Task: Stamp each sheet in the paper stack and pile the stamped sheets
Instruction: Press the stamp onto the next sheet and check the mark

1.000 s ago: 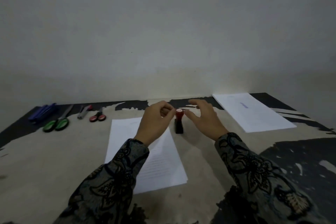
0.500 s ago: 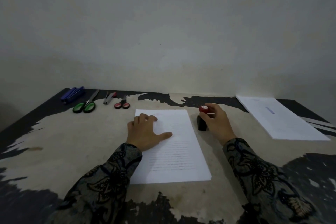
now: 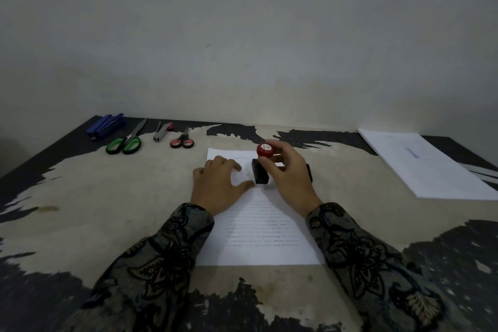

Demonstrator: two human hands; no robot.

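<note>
A worn table (image 3: 80,210) stands against a bare, dull grey wall (image 3: 242,35); its dark coating has peeled away over most of the top, leaving a pale, rough patch with ragged black edges. In the middle lies a white sheet (image 3: 264,234) of printed paper, its long axis running away from the person, text lines crossing it. The left hand (image 3: 215,186) lies flat on the sheet's upper left, fingers spread. The right hand (image 3: 289,178) pinches a stamp (image 3: 261,167) by its round, glossy red knob; the black rectangular base is over the upper part of the sheet, tilted slightly, its long side running roughly along the sheet's length. Whether the base touches the paper cannot be told. Both sleeves are dark cloth with a floral pattern. Far right lies a stack of white paper (image 3: 431,170), angled. Along the back left lie a blue stapler (image 3: 105,127), green-handled scissors (image 3: 125,143), a small staple remover (image 3: 163,132) and red-handled scissors (image 3: 182,141).
</note>
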